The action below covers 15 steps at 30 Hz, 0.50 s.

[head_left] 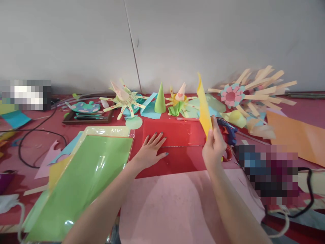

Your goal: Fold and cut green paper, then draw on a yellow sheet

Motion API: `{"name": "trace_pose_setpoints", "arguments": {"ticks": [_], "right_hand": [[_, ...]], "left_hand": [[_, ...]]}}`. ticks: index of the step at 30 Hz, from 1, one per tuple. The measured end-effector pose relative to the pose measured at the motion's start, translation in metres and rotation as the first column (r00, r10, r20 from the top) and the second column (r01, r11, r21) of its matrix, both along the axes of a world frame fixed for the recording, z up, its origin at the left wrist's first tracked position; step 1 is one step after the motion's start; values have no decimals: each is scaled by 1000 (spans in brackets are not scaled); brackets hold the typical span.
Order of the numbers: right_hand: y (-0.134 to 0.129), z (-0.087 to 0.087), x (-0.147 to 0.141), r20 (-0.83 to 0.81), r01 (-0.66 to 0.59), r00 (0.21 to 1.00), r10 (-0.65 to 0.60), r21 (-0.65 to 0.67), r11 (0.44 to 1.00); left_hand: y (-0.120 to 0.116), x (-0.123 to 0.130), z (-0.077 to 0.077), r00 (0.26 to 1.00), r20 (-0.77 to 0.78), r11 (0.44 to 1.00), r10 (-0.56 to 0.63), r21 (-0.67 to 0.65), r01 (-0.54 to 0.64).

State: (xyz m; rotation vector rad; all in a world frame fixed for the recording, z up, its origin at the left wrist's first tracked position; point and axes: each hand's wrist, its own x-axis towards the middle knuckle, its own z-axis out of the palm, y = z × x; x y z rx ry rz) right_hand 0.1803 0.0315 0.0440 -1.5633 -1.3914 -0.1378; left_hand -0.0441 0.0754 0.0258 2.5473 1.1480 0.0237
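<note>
My left hand [151,150] lies flat with spread fingers, partly on the near left part of a shiny red panel [177,132] on the red table. In my right hand [214,145] a sheet of yellow paper [203,105] is gripped at its lower end. The sheet stands upright, nearly edge-on to me, over the panel's right end. Below both hands lies a large pink paper sheet [165,206]. Red-handled scissors [228,154] are just right of my right wrist, partly hidden by it.
A plastic pack of green paper [91,176] lies at left. Behind the panel stand a green paper cone [160,100] and paper-strip figures [123,98]. A tool tray [86,120] is at back left, orange paper [297,134] at right. A black cable [21,149] curls at far left.
</note>
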Motion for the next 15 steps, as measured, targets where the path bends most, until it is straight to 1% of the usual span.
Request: {"name": "trace_pose_setpoints", "arguments": {"ticks": [1, 3, 5, 7, 8, 10, 11, 12, 13, 14, 15], "right_hand": [[1, 3, 2, 53, -40, 998, 39, 23, 999], [2, 6, 4, 161, -159, 975, 156, 11, 987], [1, 1, 7, 275, -303, 907, 318, -100, 948], [-1, -10, 11, 352, -398, 812, 465, -249, 883], [-2, -16, 13, 374, -431, 756, 537, -333, 839], [-3, -29, 18, 375, -472, 661, 650, -465, 749], [-4, -33, 21, 361, -480, 636, 682, -507, 716], [-5, -36, 23, 342, -485, 628, 699, -530, 696], [-5, -36, 25, 320, -489, 635, 703, -538, 686], [-6, -34, 27, 295, -492, 649, 702, -541, 682], [-6, -31, 28, 266, -496, 665, 698, -541, 679]], "left_hand": [[-2, -1, 2, 1000, 1, 1000, -11, -13, 11], [-5, -3, 4, 1000, 3, 999, -28, -37, 28], [-7, -5, 7, 999, -5, 997, -33, -69, 32], [-8, -6, 11, 999, 6, 995, -43, -93, 43], [-9, -6, 12, 998, 30, 994, -50, -92, 52], [-8, -5, 14, 993, 102, 995, -63, -66, 70], [-7, -5, 13, 988, 139, 996, -60, -51, 68], [-5, -4, 10, 984, 173, 998, -39, -46, 48], [-3, -4, 7, 977, 211, 999, 12, -54, 0], [-1, -4, 4, 962, 260, 995, 90, -67, -75], [1, -4, 0, 929, 320, 982, 187, -79, -171]]}}
